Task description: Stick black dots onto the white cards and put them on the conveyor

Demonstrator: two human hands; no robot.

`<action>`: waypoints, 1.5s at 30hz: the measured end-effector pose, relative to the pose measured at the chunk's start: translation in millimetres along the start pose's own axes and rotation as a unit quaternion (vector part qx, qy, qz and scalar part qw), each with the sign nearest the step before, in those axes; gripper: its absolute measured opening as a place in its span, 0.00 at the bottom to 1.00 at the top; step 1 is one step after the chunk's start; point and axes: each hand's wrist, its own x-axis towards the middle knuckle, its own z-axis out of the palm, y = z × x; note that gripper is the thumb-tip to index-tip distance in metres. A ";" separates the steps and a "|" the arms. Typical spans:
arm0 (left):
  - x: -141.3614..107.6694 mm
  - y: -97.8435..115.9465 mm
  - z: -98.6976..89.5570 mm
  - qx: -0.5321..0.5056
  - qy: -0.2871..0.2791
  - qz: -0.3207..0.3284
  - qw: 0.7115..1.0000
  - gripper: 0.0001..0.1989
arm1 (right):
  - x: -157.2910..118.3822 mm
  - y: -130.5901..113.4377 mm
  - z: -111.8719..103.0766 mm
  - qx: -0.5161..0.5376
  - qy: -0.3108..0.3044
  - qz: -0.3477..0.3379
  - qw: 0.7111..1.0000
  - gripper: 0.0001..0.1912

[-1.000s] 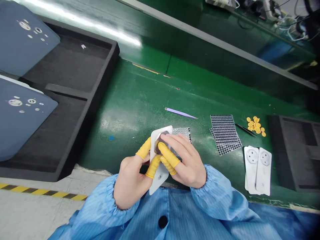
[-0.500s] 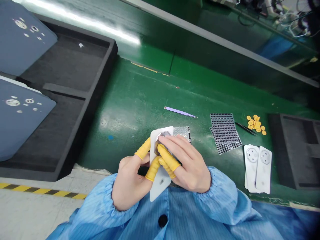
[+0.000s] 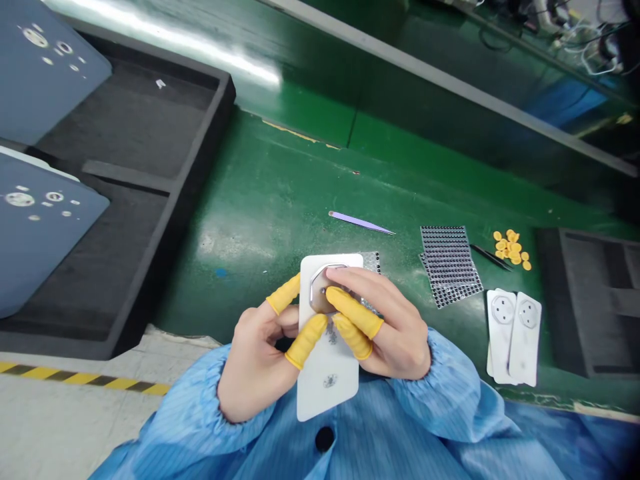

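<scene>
A white rectangular panel [image 3: 340, 363] with a metal-rimmed octagonal recess near its top is held up over my lap. My left hand [image 3: 260, 367] grips its left edge, a yellow-capped thumb on the front and fingers behind. My right hand [image 3: 397, 333] is closed at the right side, with yellow-capped thumb and index finger at the recess and another fingertip at its upper rim. Whether a small part is under those fingertips is hidden. Partly covered behind the panel lies a clear sheet of black dots [image 3: 371, 263].
Purple tweezers [image 3: 361, 222] lie beyond the panel. To the right are sheets of small black dots [image 3: 447, 260], black tweezers [image 3: 491, 257], yellow finger cots [image 3: 511, 249] and similar white panels [image 3: 525, 343]. Black trays [image 3: 173, 220] flank the green bench, the left one holding blue-grey plates [image 3: 45, 247].
The panel has turned so its front face shows more fully. My right hand has shifted slightly right with it, and both hands stay on the panel.
</scene>
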 end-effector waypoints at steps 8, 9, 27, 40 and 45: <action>-0.9 -2.1 0.4 0.037 -0.010 0.020 0.999 0.13 | 2.5 -1.3 -2.0 -0.032 -0.019 -0.024 0.999 0.11; -1.0 -2.5 0.4 0.050 -0.013 0.031 0.998 0.13 | 3.1 -1.7 -2.7 -0.042 -0.026 -0.031 0.998 0.11; -1.3 2.2 4.0 0.024 -0.003 -0.016 1.000 0.10 | 2.7 -4.6 -7.3 -0.037 -0.027 0.002 0.999 0.17; -0.8 0.5 4.3 0.088 0.019 0.047 0.995 0.08 | 3.1 -7.2 -10.9 -0.169 -0.097 -0.055 0.979 0.15; 1.4 -0.9 4.1 0.082 0.017 0.040 0.996 0.08 | -1.3 -5.3 -4.5 -0.148 -0.091 -0.019 0.985 0.15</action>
